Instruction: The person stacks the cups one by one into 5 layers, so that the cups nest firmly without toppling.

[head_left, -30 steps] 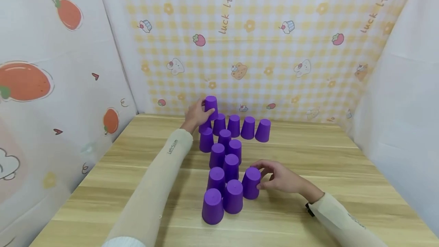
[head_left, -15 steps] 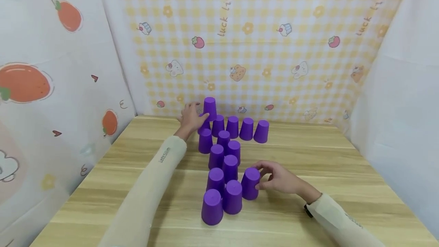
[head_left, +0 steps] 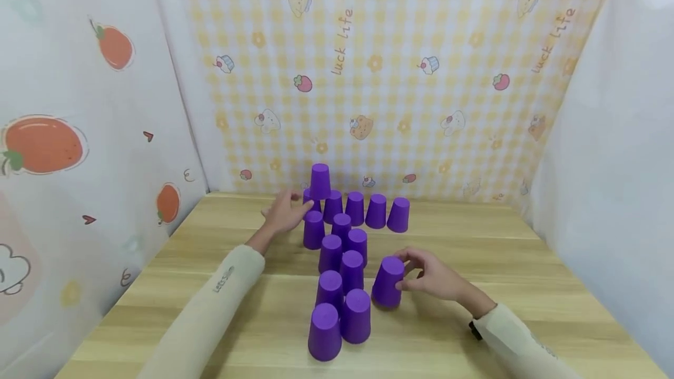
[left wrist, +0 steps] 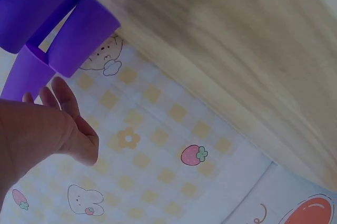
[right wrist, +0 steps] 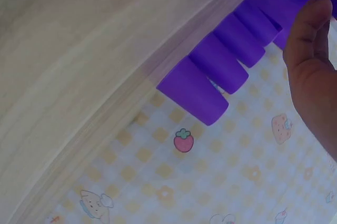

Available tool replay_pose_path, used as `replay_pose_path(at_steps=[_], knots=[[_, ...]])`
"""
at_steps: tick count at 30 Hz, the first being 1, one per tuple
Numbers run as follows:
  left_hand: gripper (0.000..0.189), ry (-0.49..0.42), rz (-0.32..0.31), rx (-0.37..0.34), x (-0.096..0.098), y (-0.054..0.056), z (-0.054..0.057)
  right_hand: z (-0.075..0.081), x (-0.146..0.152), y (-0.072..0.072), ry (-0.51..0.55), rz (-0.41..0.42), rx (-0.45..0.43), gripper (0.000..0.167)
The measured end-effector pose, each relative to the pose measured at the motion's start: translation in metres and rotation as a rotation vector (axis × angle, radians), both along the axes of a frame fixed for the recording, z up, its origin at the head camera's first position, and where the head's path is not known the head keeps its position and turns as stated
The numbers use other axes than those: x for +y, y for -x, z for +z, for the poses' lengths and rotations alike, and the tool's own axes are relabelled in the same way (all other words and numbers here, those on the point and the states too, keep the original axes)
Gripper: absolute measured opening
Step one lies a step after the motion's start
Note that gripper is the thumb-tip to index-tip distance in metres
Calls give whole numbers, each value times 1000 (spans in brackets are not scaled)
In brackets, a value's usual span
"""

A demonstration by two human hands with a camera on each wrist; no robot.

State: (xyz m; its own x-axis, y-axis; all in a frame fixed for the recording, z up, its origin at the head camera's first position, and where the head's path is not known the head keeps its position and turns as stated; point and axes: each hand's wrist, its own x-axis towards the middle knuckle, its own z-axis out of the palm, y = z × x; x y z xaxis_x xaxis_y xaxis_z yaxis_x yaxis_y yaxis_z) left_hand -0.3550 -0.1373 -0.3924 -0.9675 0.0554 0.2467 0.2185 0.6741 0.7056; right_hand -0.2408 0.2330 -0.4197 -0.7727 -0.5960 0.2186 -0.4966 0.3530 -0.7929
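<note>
Several upside-down purple cups stand in a back row and a zigzag line towards me. One purple cup (head_left: 320,181) sits on top of the back row's left end. My left hand (head_left: 284,214) is just left of and below that upper cup, fingers relaxed, holding nothing. In the left wrist view the left hand (left wrist: 58,124) lies close to the cups with a visible gap. At the right of the front cups, my right hand (head_left: 434,274) pinches a purple cup (head_left: 388,282) between thumb and fingers. That cup tilts slightly and appears just off the table.
The front cups (head_left: 325,332) stand close together near the middle of the wooden table (head_left: 474,332). Behind the back row (head_left: 398,215) hangs a yellow checked cloth (head_left: 400,92). A fruit-print cloth (head_left: 89,203) closes the left side, a white one (head_left: 595,192) the right.
My left hand has let go of the upper cup and drawn left and down, leaving it stacked. The cup in my right hand has risen slightly. The head view has tilted up.
</note>
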Motion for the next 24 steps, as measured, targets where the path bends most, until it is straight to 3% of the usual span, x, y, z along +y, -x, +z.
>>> replay_pose_path(at_steps=[5,13,19,24], knots=[[62,32,-68,-57,-1,-12,-11,2,3,6,49,-96,-25,46],[64,234,-99,25,1,-20,-20,14,-8,25,120,-320,-45,52],[48,190,-97,-4,6,-21,-18,22,-22,40,137,-450,49,49],[47,199,-64,-9,8,-23,-16,29,-38,55,132,-512,131,51]])
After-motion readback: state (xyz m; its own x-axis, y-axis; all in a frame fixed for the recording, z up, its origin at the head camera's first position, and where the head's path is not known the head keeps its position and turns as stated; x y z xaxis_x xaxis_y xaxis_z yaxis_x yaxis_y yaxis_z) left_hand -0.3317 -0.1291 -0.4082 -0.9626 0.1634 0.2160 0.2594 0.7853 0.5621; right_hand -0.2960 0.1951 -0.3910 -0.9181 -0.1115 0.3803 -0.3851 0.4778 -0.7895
